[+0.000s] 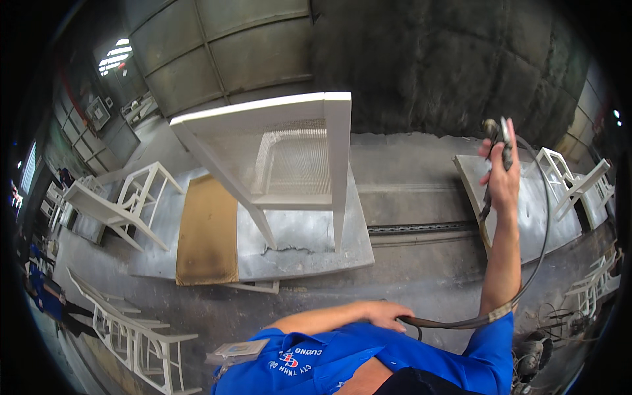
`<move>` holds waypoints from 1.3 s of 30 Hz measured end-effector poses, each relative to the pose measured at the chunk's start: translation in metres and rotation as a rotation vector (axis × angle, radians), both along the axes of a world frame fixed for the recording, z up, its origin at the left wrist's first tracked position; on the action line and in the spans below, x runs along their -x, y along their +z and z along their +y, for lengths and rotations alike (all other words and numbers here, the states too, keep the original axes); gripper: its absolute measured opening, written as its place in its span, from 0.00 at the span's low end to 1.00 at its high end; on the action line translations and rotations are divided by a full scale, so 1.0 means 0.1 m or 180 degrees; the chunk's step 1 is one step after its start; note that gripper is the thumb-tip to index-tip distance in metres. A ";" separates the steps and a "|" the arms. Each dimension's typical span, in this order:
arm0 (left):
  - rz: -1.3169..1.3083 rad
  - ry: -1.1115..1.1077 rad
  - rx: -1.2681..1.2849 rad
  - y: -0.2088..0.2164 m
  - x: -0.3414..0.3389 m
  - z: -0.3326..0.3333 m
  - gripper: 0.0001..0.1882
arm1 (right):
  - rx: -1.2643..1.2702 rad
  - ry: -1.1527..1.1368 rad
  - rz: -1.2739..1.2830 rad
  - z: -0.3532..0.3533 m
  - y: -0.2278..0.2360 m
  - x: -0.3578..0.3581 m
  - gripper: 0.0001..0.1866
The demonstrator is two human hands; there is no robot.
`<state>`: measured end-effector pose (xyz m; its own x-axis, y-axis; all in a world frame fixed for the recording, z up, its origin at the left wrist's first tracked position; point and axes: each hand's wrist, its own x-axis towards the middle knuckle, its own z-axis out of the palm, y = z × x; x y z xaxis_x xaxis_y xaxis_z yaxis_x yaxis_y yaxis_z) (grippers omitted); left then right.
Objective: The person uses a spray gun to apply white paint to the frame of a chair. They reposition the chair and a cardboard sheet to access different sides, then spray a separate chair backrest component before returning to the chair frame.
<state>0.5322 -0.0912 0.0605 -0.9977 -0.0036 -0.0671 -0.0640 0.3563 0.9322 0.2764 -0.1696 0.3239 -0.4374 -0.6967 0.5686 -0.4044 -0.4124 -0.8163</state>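
My right hand (503, 172) is raised out to the right, its fingers wrapped round a spray gun (507, 153). From the gun a dark hose (546, 220) loops down past my right forearm and across my front. Close to my body, my left hand (390, 314) is closed on the hose near its left end, the fingertips partly hidden. A white chair (339, 151) with a woven back panel stands ahead of me on a silvery platform (359, 227). Both hands are apart from the chair.
Brown cardboard (207, 230) lies on the platform left of the chair. Another white chair (122, 204) stands farther left. A second platform (474, 191) with white chair frames (569, 181) is at right. A chain track (421, 229) runs between platforms. A person (52, 296) stands far left.
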 end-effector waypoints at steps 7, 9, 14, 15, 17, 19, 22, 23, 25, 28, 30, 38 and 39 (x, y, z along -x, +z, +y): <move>0.1595 0.1210 0.0867 1.01 0.65 -0.73 0.17 | 0.0777 0.0493 0.0005 -0.72 0.69 0.47 0.35; 0.2007 0.1250 0.1307 1.44 0.83 -0.92 0.18 | 0.0818 0.0553 -0.0326 -1.01 0.79 0.63 0.33; 0.2444 0.2001 0.2665 2.13 0.65 -1.38 0.20 | 0.0945 0.0371 -0.0327 -1.41 1.11 1.08 0.33; 0.2515 0.2386 0.2974 2.26 0.46 -1.52 0.23 | 0.0981 0.0371 -0.0235 -1.46 1.19 1.16 0.33; 0.2513 0.3568 0.3890 2.54 -0.11 -1.72 0.22 | 0.1041 0.0394 -0.0046 -1.50 1.28 1.25 0.33; 0.2242 0.4688 0.5245 2.85 -0.70 -1.93 0.22 | 0.1009 0.0344 0.0051 -1.55 1.35 1.29 0.33; 0.0420 0.5509 0.5527 3.06 -1.36 -2.10 0.32 | 0.0997 0.0310 0.0148 -1.58 1.39 1.27 0.29; 0.0229 0.5489 0.5148 3.05 -1.48 -2.11 0.33 | 0.0959 0.0271 0.0159 -1.58 1.41 1.25 0.29; -0.0419 0.5557 0.4277 2.97 -1.63 -2.11 0.35 | 0.0975 0.0239 0.0215 -1.57 1.44 1.20 0.28; 0.0032 0.5351 0.4747 2.82 -1.68 -2.12 0.35 | 0.1119 0.0106 0.0223 -1.51 1.50 1.09 0.29; -0.0019 0.5416 0.4657 2.75 -1.69 -2.10 0.36 | 0.1179 0.0162 0.0230 -1.42 1.51 0.98 0.30; 0.0055 0.5667 0.5020 2.60 -1.76 -1.67 0.41 | 0.1129 0.0121 0.0259 -0.98 1.49 0.40 0.28; 0.0057 0.5658 0.5119 2.57 -1.77 -1.56 0.42 | 0.1125 0.0137 0.0297 -0.90 1.45 0.31 0.28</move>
<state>0.7090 -0.2469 0.3172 0.0139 -0.5213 0.8533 -0.9851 0.1391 0.1010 0.2452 -0.2595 0.4690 -0.3468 -0.4667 0.8136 -0.4465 -0.6807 -0.5808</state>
